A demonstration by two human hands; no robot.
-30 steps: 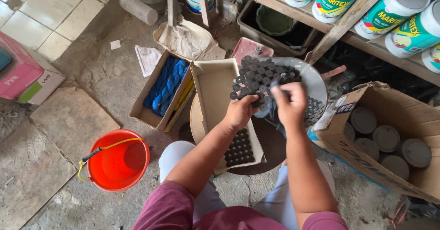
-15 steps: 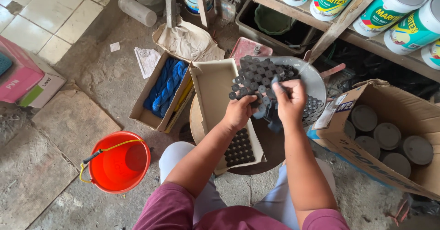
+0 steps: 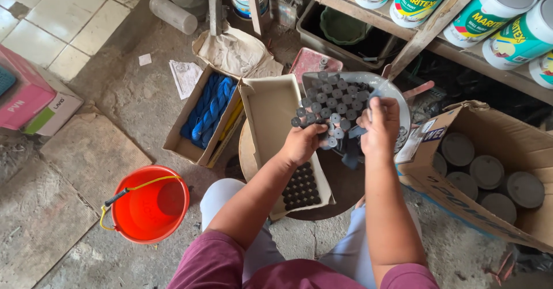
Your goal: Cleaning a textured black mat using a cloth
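The left hand (image 3: 300, 144) closes its fingers on a clump of small dark discs (image 3: 322, 111) with grey round tops; how the discs join one another cannot be made out. The right hand (image 3: 380, 126) curls its fingers over the clump's right edge, hiding that part, and a dark strip (image 3: 350, 150) hangs below between the hands; whether it belongs to the clump is hard to tell. The clump lies over the left half of a grey bowl (image 3: 397, 96), whose near rim the right hand covers. Its long axis runs from the lower left, by the left hand, up to the right toward the bowl's far rim.

Just left, an open carton (image 3: 271, 107) lies lengthwise, far to near, on a round board (image 3: 246, 150); rows of dark discs (image 3: 300, 186) fill its near end, partly hidden by the left forearm. A box of blue cord (image 3: 208, 107) lies against the carton's left edge. An orange bucket (image 3: 151, 204) stands on the floor at lower left. At right, a large box (image 3: 461, 202) holding grey lids is cut off by the frame edge. Paint tubs (image 3: 484, 12) on the shelf are cut off at the top.

Against the frame half a second ago, the hands and clump sit in nearly the same place; the right hand has shifted only slightly on the clump
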